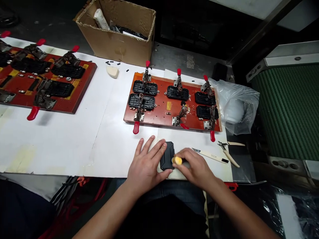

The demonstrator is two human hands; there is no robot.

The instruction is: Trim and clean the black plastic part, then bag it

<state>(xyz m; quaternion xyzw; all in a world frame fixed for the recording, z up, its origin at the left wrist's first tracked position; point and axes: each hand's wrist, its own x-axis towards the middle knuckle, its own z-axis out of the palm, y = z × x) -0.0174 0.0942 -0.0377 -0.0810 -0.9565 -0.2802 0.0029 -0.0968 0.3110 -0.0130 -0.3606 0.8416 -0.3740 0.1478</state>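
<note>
White paper [74,139] covers the bench, and just ahead of both hands sits a red board [164,114] holding black parts under red-handled clamps. The left hand [147,164] lies flat, fingers spread, pinning a small black part [166,155] to the paper. The right hand [195,166] is closed around a yellow-tipped tool [177,160], its tip touching the part's near edge (trimming or scraping, I'd judge). A knife [210,155] and pliers [228,149] lie just right of that hand. Next, steady pressure and a firm hold seem needed.
</note>
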